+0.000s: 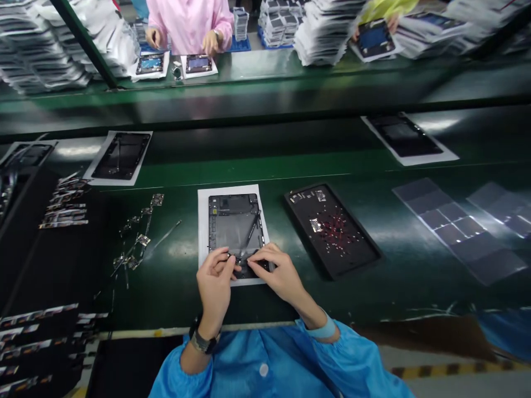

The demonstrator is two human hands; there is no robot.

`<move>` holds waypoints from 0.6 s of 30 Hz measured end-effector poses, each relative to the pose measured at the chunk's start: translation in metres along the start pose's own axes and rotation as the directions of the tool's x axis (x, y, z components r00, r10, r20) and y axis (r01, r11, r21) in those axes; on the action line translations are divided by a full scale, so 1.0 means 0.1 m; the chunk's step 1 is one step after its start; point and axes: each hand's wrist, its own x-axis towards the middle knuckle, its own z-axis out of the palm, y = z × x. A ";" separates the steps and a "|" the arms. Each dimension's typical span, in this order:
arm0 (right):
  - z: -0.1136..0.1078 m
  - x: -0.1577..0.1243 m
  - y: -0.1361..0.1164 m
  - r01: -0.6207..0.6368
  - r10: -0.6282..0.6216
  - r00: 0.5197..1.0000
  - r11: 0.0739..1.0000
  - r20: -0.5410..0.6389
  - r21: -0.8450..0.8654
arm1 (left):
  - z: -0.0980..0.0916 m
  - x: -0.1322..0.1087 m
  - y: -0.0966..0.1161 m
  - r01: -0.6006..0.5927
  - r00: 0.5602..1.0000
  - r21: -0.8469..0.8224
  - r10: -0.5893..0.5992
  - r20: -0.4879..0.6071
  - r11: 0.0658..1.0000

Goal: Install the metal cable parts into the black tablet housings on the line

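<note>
Green work surface (174, 287), glossy and glaring under overhead light, is running left to right, with a second belt beyond. At the far left, black trays (37, 260) are holding rows of small strip parts; just right of them, tiny flat components (139, 232) are lying scattered on the green. At centre, an open tablet chassis (235, 226), dark grey and rectangular, is sitting on a white sheet (203, 221). The left hand (215, 279) is resting on the chassis's near edge, fingers curled narrow, pinching a small dark part I cannot make out. The right hand (279, 271) is pressing fingertips onto the same near edge, touching rather than holding. To the right, a black tray (332, 229) is carrying red-flecked small bits. Farther right, grey film sheets (456, 232) are shining. Across the belts, a person in a pink coat (188, 22) is working beside tall white stacks (323, 30).
</note>
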 end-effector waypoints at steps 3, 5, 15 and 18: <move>0.01 -0.02 -0.02 0.002 -0.002 1.000 0.999 -0.003 -0.037 | 0.05 -0.04 -0.05 -0.030 0.999 0.120 0.034 -0.032 0.992; 0.01 -0.03 -0.05 0.017 -0.017 1.000 0.996 0.001 -0.091 | 0.08 -0.05 -0.07 -0.039 0.998 0.156 0.048 -0.052 0.987; 0.01 -0.04 -0.10 0.016 -0.015 1.000 0.994 0.003 -0.110 | 0.07 -0.03 -0.05 -0.021 1.000 0.133 0.024 -0.019 0.991; 0.00 -0.05 -0.09 0.019 -0.019 1.000 0.995 -0.002 -0.095 | 0.06 -0.03 -0.08 -0.025 1.000 0.165 0.027 -0.009 0.986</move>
